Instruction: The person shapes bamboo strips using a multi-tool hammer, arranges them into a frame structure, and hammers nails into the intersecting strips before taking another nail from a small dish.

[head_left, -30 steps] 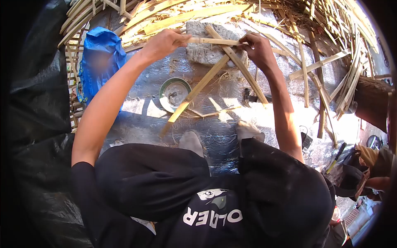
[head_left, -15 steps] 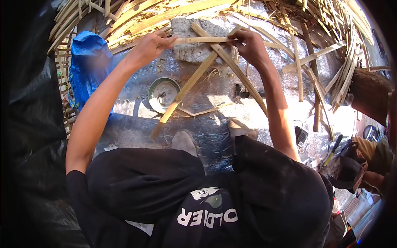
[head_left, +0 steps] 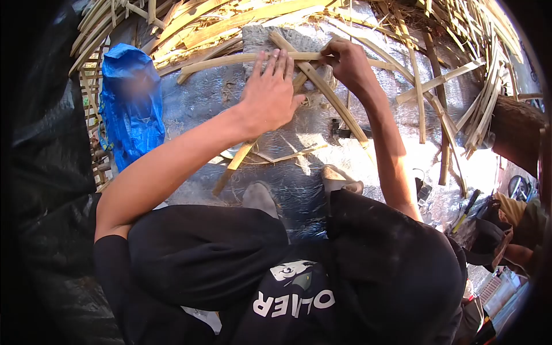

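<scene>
Two bamboo strips cross over a grey stone block (head_left: 257, 38); one crossing strip (head_left: 336, 103) slants down to the right, the other (head_left: 234, 168) down to the left. A third strip (head_left: 218, 62) lies horizontally across them near their crossing. My right hand (head_left: 348, 64) pinches this horizontal strip to the right of the crossing. My left hand (head_left: 269, 95) is spread, palm down, with its fingertips at the horizontal strip left of the crossing. It covers part of the left-slanting strip and most of the plate beneath.
A blue plastic bag (head_left: 131, 106) lies at the left. Bamboo strips (head_left: 489, 86) are piled at the right and along the top. A dark tool (head_left: 345, 132) rests on the silvery sheet (head_left: 198, 109). Another person's arm (head_left: 517, 253) shows at the far right, near a log (head_left: 517, 126).
My left hand has let go of the horizontal strip's left part, opened, and moved right and down over the strips. My right hand still pinches the strip.
</scene>
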A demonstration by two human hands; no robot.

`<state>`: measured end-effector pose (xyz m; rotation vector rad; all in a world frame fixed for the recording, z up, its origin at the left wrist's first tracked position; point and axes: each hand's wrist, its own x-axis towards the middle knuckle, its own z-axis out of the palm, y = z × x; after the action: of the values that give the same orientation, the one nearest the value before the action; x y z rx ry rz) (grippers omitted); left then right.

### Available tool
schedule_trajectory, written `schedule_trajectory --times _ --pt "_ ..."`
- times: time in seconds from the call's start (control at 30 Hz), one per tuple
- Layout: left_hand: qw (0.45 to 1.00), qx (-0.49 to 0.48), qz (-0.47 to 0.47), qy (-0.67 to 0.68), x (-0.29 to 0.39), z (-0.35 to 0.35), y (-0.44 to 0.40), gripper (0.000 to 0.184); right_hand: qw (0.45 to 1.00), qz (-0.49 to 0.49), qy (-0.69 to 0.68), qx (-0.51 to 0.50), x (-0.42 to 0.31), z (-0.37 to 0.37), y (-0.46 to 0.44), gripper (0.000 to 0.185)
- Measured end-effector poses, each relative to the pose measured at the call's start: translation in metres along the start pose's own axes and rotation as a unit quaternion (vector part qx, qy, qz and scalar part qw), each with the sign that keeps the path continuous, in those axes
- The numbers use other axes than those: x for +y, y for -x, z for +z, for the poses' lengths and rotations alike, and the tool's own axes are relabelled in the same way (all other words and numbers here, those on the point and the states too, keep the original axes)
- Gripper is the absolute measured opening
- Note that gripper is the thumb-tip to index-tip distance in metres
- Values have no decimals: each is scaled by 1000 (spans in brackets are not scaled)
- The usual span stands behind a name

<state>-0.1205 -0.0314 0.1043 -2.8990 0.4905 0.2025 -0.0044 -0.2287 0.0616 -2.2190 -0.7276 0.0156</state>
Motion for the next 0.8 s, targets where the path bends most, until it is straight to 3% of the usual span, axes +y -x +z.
schedule_trajectory --times 0.1,0.23,0.37,0.43,0.47,0.63,0.8 --pt "994 81 22 69 9 19 2 88 1000 6 4 18 -1 3 1 12" --pt "985 104 35 132 2 29 -4 98 1000 8 1 18 2 2 2 13" --pt "985 110 52 124 -2 33 -8 98 997 53 -9 -63 5 -15 0 18" --pt "984 102 28 142 3 34 -8 95 962 133 -238 -23 14 -28 0 29" --pt "983 102 27 148 1 34 -8 95 955 133 -264 -15 19 -38 3 36" --pt "984 116 57 121 -9 25 -12 100 969 140 -205 3 20 -29 12 27" --pt "989 89 33 117 0 24 -20 107 953 140 -262 66 17 -16 11 15"
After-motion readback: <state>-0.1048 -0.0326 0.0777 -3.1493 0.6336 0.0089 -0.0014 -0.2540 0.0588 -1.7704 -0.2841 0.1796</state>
